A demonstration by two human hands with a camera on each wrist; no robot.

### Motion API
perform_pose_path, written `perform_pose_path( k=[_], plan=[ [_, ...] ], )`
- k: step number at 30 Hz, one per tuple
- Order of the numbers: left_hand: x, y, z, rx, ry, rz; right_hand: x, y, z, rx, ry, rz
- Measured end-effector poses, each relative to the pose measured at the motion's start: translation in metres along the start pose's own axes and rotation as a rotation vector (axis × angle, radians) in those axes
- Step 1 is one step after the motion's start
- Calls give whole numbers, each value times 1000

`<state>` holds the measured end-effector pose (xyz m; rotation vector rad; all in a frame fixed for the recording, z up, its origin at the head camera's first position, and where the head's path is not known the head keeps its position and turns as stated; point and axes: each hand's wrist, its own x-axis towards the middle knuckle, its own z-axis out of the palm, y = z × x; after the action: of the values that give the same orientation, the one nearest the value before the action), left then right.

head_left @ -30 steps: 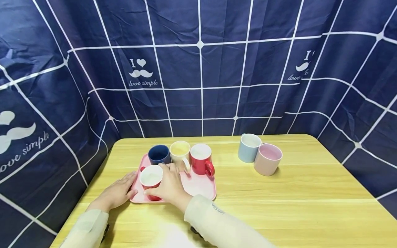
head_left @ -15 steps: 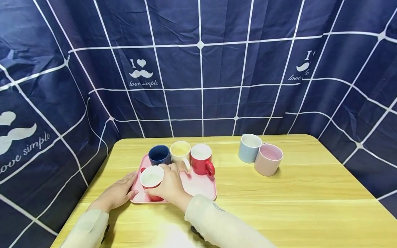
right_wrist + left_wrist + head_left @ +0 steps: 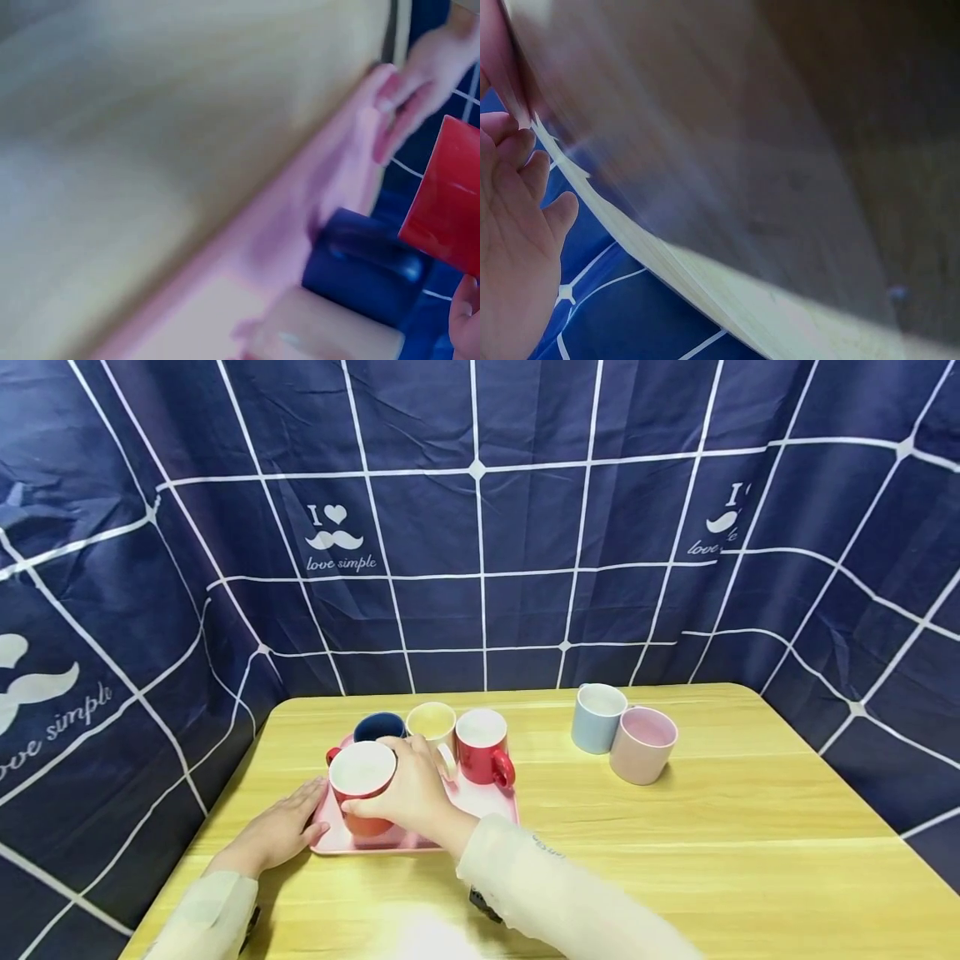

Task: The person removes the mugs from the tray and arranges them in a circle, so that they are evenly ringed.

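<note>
Red mug [image 3: 362,785] held above pink tray [image 3: 480,806] edge by right hand [image 3: 408,793]

Head view bright, edges warped; both wrist views motion-blurred.

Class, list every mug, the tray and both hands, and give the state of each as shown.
Red mug: gripped by right hand, lifted off tray.
Second red mug: upright on tray.
Navy mug: upright.
Cream mug: upright.
Blue mug, pink mug: upright on table.
Pink tray: steadied by left hand.
</note>
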<state>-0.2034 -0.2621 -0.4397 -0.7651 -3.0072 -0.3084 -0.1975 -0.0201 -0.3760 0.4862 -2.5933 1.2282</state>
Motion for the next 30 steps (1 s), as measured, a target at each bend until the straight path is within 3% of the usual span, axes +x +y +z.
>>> perform_pose_path(
  k=[13,30],
  plan=[
    [-3,-5,4,1,32,24,29,-20,-59,133,82,-43],
    [-2,-4,5,3,32,31,49,11,-134,31,275,47]
  ],
)
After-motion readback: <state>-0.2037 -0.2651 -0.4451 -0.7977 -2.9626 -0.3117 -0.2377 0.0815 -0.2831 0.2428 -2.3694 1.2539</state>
